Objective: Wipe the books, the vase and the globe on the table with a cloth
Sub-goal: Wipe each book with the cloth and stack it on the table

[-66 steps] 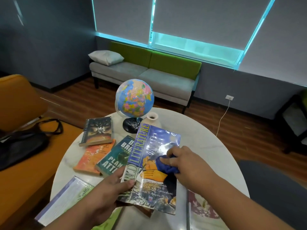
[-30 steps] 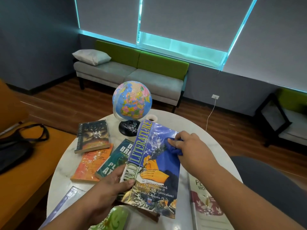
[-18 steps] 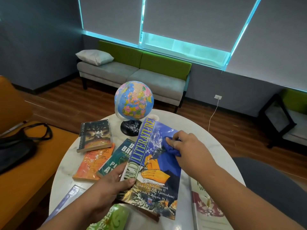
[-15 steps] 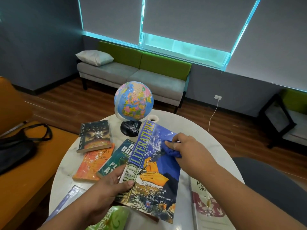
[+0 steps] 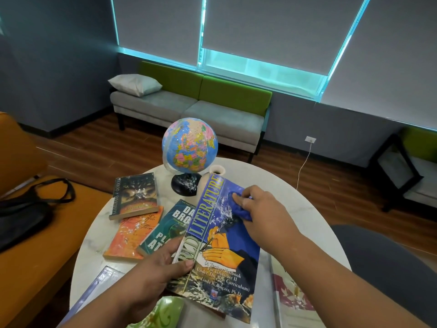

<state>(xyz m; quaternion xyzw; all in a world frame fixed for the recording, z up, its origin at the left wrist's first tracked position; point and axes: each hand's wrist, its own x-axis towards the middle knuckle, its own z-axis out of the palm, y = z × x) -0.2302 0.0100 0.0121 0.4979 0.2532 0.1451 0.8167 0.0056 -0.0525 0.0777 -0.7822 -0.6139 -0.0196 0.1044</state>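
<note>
right hand presses blue cloth on literature book.

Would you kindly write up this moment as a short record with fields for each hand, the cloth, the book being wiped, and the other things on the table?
left hand: grips the lower left edge of the literature book, thumb on its cover
right hand: presses the blue cloth on the cover's upper part
literature book: held tilted above the table
globe: upright on its black stand, behind the book
vase: only its rim shows past the book's top edge
other books: dark paperback, orange book, teal book lying flat
</note>
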